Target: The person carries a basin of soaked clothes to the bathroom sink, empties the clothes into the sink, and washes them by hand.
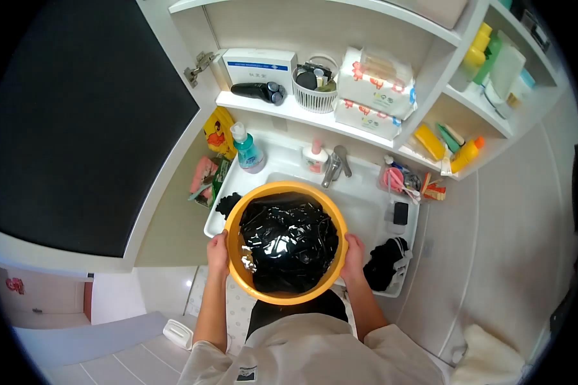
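A round orange-yellow basin (286, 299) is held in front of my body, above the near part of the white sink (365, 200). My left hand (218, 254) grips its left side and my right hand (353, 258) grips the right side, fingers wrapped at the rim. Inside lies a heap of wet, glossy black fabric (289, 240), with bright reflections on it. Water seems to surround the fabric. A bunched black cloth (383, 264) rests on the sink's right ledge, and a smaller black cloth (227, 204) is at the left edge.
Behind the basin stands the tap (334, 167), beside a pink-capped bottle (315, 158). A teal pump bottle (248, 150) is at the back left. Shelves above hold a shaver (257, 92), a white basket (315, 96) and tissue packs (374, 93). The dark-panelled cabinet door (90, 128) hangs open at left.
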`<state>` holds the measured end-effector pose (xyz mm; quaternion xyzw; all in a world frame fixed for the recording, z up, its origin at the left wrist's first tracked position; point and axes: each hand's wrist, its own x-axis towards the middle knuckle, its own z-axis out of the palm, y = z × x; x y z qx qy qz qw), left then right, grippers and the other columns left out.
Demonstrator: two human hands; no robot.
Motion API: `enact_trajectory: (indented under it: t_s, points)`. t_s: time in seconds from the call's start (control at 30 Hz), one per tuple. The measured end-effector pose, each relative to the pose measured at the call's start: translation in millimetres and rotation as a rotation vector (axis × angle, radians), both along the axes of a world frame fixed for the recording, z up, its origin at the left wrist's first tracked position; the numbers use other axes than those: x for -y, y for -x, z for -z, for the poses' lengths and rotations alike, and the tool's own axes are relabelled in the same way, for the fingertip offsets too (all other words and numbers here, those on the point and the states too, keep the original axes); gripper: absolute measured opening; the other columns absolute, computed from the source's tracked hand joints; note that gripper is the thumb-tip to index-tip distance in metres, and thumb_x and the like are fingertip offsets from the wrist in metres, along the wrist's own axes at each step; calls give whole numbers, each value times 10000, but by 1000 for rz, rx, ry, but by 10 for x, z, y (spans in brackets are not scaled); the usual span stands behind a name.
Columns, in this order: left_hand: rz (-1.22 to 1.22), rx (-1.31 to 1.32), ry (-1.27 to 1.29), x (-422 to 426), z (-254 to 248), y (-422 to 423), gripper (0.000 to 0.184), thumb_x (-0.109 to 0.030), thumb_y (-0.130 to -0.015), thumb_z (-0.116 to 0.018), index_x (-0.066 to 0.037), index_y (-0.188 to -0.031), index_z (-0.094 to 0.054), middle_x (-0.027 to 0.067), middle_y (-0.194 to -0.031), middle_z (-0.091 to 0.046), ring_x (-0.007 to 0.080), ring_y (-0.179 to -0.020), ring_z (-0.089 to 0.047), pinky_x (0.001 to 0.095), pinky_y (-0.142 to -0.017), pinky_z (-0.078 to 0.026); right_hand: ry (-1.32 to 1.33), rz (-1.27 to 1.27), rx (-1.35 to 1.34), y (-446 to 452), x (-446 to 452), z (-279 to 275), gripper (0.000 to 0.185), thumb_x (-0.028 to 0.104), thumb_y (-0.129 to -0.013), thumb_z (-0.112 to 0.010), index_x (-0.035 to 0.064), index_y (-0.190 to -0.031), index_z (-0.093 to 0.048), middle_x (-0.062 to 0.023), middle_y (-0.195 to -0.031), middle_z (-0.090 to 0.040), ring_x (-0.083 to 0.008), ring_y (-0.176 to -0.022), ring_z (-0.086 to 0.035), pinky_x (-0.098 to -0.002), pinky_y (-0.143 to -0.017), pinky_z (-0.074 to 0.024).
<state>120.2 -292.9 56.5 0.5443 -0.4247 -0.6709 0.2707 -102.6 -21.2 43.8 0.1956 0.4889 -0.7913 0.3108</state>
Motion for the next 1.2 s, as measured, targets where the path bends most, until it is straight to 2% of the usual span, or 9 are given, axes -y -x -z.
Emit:
enact_trajectory:
  t_s: [0.17, 0.43, 0.53, 0.63, 0.7, 0.8, 0.87, 1.1, 1.2]
  points:
    - [13, 46, 28, 360, 159, 167, 281, -262, -989, -612, -45, -815, -652, 3, -752, -626, 98, -653, -535, 262, -589, -434, -41, 7, -3, 222, 356, 304, 166, 159, -959, -590, 0, -942, -633, -63, -877, -617, -178, -786, -584, -337, -705, -505]
    - [80, 108, 31, 774, 384, 341, 321, -279, -994, -610, -46, -776, -647, -12, -717, -594, 86, -626, -490, 255, -575, -397, -97, -16, -27, 427, 803, 501, 205, 168, -971, -574, -17, -908, -634, -62, -827, -606, -167, -725, -565, -334, -650, -493]
    - [159, 100, 28, 851, 487, 348, 292, -284, -1000, -608, -51, -827, -638, -26, -739, -591, 79, -623, -486, 253, -552, -390, -135, -64, -75, 505, 854, 728, 216, 179, -971, -573, -11, -893, -639, -48, -815, -591, -157, -714, -547, -328, -639, -482]
    - [157, 157, 23, 837, 571, 480, 302, -300, -1005, -602, -95, -786, -630, -53, -684, -534, 57, -593, -426, 241, -533, -325, -260, -38, -80, 625, 918, 903, 217, 187, -965, -588, 3, -859, -630, -29, -780, -568, -137, -702, -524, -321, -626, -459]
    - [198, 183, -11, 821, 518, 562, 321, -323, -1011, -592, -117, -766, -623, -69, -633, -496, 44, -543, -394, 242, -489, -289, -238, -40, -88, 697, 845, 922, 219, 188, -956, -603, 13, -824, -617, -15, -759, -558, -125, -698, -509, -316, -625, -444]
    - [248, 164, -22, 815, 714, 654, 332, -311, -1011, -582, -49, -829, -674, -51, -686, -540, 63, -629, -429, 245, -569, -341, -235, -8, -153, 832, 791, 967, 243, 180, -942, -623, 32, -753, -585, 12, -726, -529, -114, -682, -463, -305, -616, -407]
    - [274, 202, -51, 792, 739, 786, 345, -320, -1015, -576, -47, -828, -674, -48, -683, -537, 67, -622, -417, 249, -562, -335, -299, -37, -203, 950, 683, 1111, 251, 179, -940, -624, 37, -737, -582, 16, -724, -520, -115, -678, -450, -302, -617, -398]
    - [371, 256, -68, 669, 973, 1060, 393, -378, -1020, -550, -45, -860, -685, -32, -704, -552, 82, -647, -467, 256, -576, -377, -478, -16, -299, 1182, 517, 1047, 249, 198, -934, -603, -3, -789, -627, -5, -737, -554, -128, -692, -477, -316, -634, -402]
    - [381, 259, -103, 627, 976, 1014, 397, -381, -1025, -529, -38, -907, -690, -10, -740, -581, 97, -660, -495, 267, -590, -405, -451, -38, -395, 1177, 464, 1157, 277, 220, -935, -593, -31, -826, -638, -28, -739, -573, -142, -694, -498, -329, -648, -420]
